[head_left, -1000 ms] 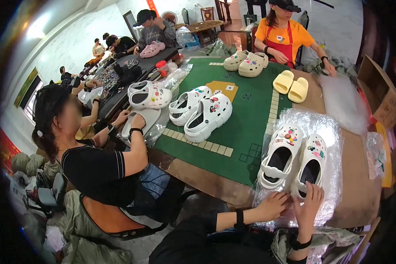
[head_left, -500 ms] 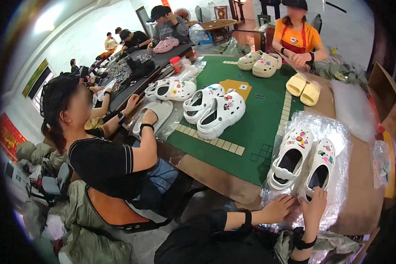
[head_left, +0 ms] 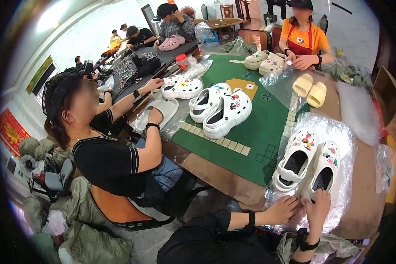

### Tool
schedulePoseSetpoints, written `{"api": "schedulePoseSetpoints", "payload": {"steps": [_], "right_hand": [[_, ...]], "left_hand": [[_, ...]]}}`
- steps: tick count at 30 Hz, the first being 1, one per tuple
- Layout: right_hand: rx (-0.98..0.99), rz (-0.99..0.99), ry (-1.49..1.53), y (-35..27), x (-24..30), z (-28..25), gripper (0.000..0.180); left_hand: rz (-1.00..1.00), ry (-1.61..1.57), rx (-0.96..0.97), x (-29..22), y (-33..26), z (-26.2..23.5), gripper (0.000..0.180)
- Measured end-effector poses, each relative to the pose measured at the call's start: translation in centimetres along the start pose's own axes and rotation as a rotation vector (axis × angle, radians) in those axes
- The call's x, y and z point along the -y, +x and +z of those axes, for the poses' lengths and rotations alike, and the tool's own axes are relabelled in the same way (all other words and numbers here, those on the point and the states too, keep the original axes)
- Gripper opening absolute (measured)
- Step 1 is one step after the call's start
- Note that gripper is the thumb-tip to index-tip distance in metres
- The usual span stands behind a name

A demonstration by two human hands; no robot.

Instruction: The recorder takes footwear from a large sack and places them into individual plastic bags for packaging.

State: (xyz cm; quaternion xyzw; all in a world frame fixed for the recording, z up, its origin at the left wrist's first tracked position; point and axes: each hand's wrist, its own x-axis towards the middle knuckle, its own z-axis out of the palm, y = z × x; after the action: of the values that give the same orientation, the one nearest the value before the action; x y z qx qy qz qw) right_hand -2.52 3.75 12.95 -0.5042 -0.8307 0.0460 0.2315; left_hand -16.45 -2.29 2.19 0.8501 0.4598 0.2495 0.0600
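Note:
Two white clogs with colourful charms, a left clog and a right clog, lie side by side before me, heels toward me. Beneath them is a clear plastic bag. My right hand is closed at the heel of the right clog, fingertips over its rim. Just left of it, my left hand rests on the plastic behind the left clog, fingers loosely stretched out and holding nothing I can see.
White charm-covered clogs stand on the green mat. Yellow slides and cream clogs lie farther back. A co-worker in black sits at my left; one in orange sits across. A cardboard box is at right.
The view has shifted slightly. My hands stay by the right clog's heel. The co-worker across now has clear plastic spread before them; the one at left has reached toward the white clogs.

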Motion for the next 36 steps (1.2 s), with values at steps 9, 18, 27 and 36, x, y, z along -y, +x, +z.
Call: {"api": "schedulePoseSetpoints", "payload": {"steps": [9, 18, 27, 36], "right_hand": [[-0.149, 0.155, 0.323, -0.2, -1.2, -1.3, 0.041], [-0.179, -0.026, 0.097, -0.4, -1.0, 0.5, 0.024], [-0.171, 0.019, 0.112, 0.3, 0.3, 0.4, 0.025], [-0.028, 0.055, 0.024, -0.1, 0.5, -0.3, 0.04]], "left_hand": [[0.015, -0.061, -0.112, 0.1, -0.2, 0.6, 0.03], [0.019, -0.039, 0.095, -1.0, 0.8, -0.8, 0.035], [-0.035, 0.072, 0.069, -0.3, 0.5, -1.2, 0.056], [-0.005, 0.041, 0.098, -0.2, 0.5, -1.5, 0.054]]}}
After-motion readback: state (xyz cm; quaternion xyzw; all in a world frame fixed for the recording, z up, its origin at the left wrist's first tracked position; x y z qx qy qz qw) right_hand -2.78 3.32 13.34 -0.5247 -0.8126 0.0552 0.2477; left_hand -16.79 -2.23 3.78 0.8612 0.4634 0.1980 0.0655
